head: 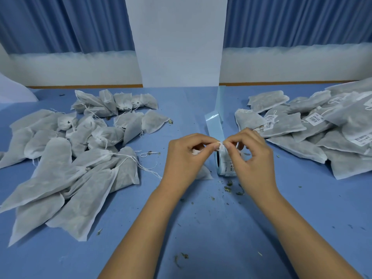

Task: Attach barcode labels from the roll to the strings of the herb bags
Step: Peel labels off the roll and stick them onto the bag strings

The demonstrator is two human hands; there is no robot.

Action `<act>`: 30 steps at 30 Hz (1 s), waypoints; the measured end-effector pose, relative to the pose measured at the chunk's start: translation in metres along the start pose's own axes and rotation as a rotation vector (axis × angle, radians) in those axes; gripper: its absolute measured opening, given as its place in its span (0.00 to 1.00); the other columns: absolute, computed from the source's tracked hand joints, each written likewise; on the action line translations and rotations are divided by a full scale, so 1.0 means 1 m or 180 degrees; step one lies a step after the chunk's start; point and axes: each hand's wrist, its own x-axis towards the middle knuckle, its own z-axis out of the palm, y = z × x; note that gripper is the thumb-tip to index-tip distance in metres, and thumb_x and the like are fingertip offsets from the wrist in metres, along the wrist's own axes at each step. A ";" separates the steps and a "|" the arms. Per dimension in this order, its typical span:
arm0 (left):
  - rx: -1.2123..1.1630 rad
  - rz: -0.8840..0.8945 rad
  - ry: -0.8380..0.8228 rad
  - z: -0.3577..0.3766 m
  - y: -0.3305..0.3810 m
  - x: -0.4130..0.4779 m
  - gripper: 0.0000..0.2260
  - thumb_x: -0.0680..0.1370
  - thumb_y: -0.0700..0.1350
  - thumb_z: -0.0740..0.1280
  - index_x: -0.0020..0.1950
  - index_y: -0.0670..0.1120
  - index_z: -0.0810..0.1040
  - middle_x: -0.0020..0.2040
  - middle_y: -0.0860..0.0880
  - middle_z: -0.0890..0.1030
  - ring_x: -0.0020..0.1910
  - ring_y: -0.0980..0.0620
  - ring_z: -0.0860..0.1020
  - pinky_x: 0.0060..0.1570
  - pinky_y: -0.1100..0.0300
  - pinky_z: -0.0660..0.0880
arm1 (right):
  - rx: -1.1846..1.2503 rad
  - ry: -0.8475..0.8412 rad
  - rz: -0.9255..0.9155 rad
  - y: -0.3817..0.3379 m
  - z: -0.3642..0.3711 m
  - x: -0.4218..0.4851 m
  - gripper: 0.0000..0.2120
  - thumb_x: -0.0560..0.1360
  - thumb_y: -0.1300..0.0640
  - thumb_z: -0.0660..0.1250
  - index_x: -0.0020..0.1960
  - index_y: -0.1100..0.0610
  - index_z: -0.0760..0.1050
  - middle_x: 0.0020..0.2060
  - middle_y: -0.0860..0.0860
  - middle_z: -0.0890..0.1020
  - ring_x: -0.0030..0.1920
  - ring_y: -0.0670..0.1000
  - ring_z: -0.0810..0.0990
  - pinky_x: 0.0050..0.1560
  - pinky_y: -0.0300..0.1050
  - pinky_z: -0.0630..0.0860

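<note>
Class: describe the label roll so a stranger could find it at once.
Start at the blue table, between the two heaps of bags. The label roll stands on edge, partly hidden by the right hand. Unlike the bags, it is round.

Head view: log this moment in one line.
left hand pinches label; right hand pinches same; label roll beneath hands; unlabelled bags left; labelled bags right

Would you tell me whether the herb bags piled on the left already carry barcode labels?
No, no bag in the left pile carries a label; barcode labels show only on bags in the right pile.
</note>
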 end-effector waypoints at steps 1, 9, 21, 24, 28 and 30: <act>-0.0079 -0.0030 0.0080 0.000 0.000 0.000 0.03 0.74 0.38 0.73 0.41 0.43 0.85 0.38 0.53 0.85 0.39 0.54 0.82 0.43 0.63 0.76 | 0.0081 -0.0081 0.0037 -0.001 0.001 0.000 0.05 0.74 0.62 0.68 0.39 0.59 0.77 0.35 0.45 0.75 0.39 0.52 0.73 0.46 0.52 0.70; -0.0295 -0.0264 0.0082 -0.001 0.003 0.000 0.05 0.75 0.39 0.73 0.39 0.47 0.83 0.36 0.53 0.84 0.39 0.42 0.80 0.45 0.50 0.77 | 0.0377 -0.0427 0.0438 -0.004 0.001 -0.001 0.04 0.74 0.61 0.70 0.41 0.58 0.81 0.34 0.45 0.77 0.40 0.53 0.74 0.48 0.53 0.72; -0.0675 -0.0630 -0.0504 -0.003 0.009 0.002 0.10 0.75 0.41 0.71 0.35 0.53 0.82 0.32 0.54 0.81 0.33 0.58 0.74 0.36 0.71 0.69 | -0.0174 -0.0027 0.0003 -0.003 0.001 0.000 0.04 0.73 0.61 0.68 0.39 0.57 0.77 0.36 0.38 0.73 0.39 0.46 0.72 0.51 0.41 0.65; -0.0833 -0.0719 -0.0371 -0.004 0.011 0.002 0.10 0.75 0.39 0.71 0.35 0.50 0.83 0.32 0.54 0.81 0.31 0.61 0.74 0.35 0.73 0.69 | -0.0332 -0.0098 -0.0143 -0.003 0.003 0.000 0.04 0.73 0.60 0.69 0.39 0.56 0.78 0.36 0.39 0.74 0.39 0.47 0.73 0.50 0.39 0.63; -0.0501 -0.0472 -0.0131 -0.002 0.007 0.003 0.08 0.75 0.41 0.72 0.37 0.51 0.83 0.36 0.52 0.83 0.37 0.40 0.73 0.38 0.64 0.69 | -0.0048 0.0020 -0.0210 -0.007 -0.001 0.000 0.05 0.74 0.56 0.69 0.42 0.56 0.78 0.38 0.42 0.78 0.41 0.45 0.74 0.52 0.40 0.66; -0.0498 -0.0404 -0.0167 -0.001 0.006 0.003 0.09 0.75 0.39 0.71 0.38 0.50 0.83 0.38 0.51 0.83 0.37 0.40 0.72 0.37 0.65 0.68 | 0.0089 0.0011 -0.0150 -0.008 -0.002 0.000 0.06 0.72 0.54 0.71 0.42 0.57 0.79 0.37 0.43 0.79 0.44 0.40 0.73 0.52 0.40 0.67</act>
